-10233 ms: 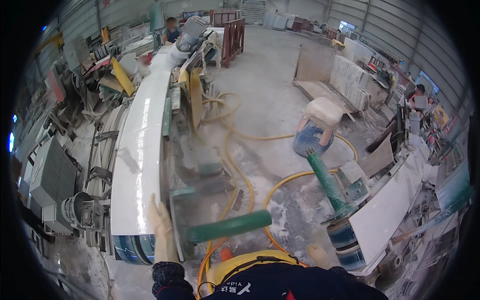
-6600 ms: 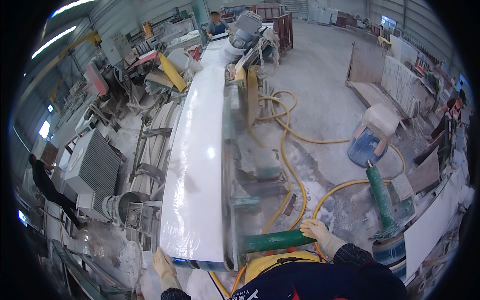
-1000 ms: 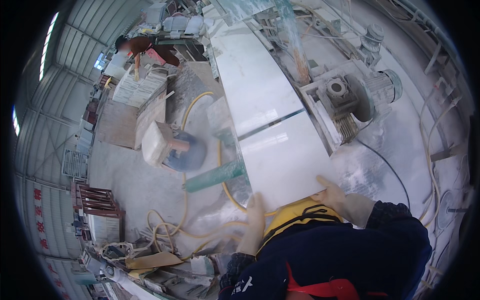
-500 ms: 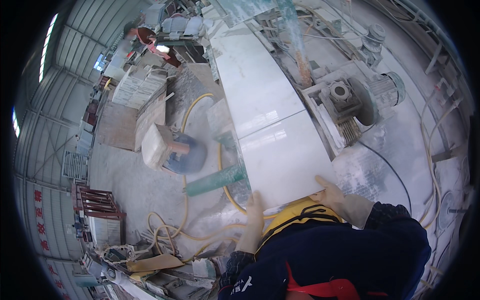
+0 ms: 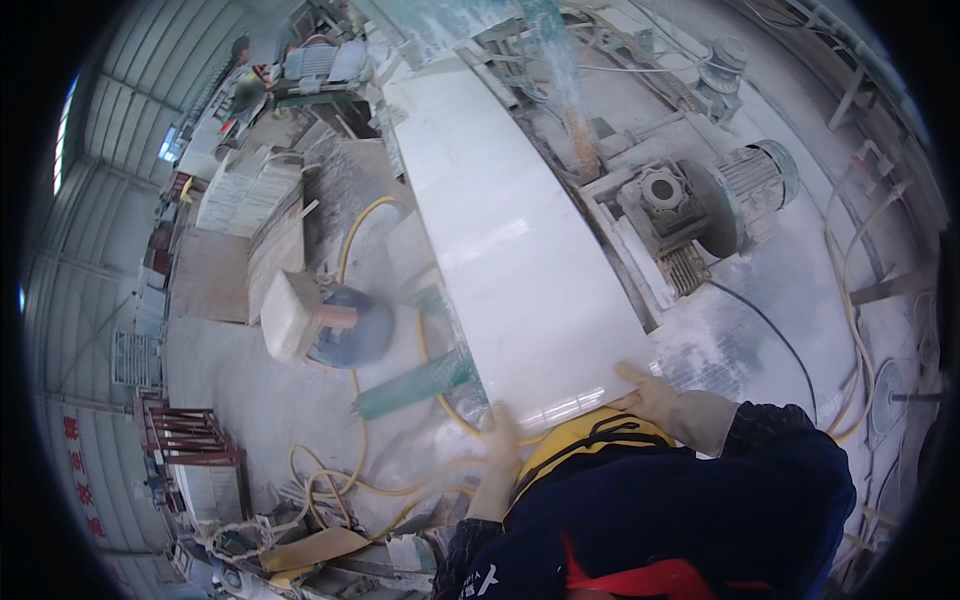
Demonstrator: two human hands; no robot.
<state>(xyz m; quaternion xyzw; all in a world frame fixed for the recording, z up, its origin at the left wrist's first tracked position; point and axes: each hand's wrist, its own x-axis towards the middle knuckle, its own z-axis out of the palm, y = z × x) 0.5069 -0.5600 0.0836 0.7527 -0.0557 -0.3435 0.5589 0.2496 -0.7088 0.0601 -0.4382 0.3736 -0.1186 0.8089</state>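
Observation:
A long, glossy white stone slab [image 5: 530, 250] runs from the far end of a machine bed toward my waist. My left hand [image 5: 500, 445], in a pale glove, is closed on its near left corner, thumb uppermost. At the near right corner my right hand [image 5: 675, 405], gloved alike, grips the edge with its thumb laid toward the top and the fingers partly hidden below. A bright band with small marks crosses the slab close to its near edge. A yellow apron [image 5: 590, 445] at my waist lies right behind that edge.
A dusty motor with gearbox [image 5: 655, 200] stands along the bed's right side. To the left are a green roller [image 5: 415, 385], a blue barrel [image 5: 355, 335] and a looping yellow hose [image 5: 345, 480]. Stacked slabs [image 5: 245, 195] stand farther left, with another person [image 5: 245, 75] beyond.
The cross seam between two slabs, halfway along before, no longer shows there; a bright band appears near the front edge. My hands keep to the corners. The other person has shifted left.

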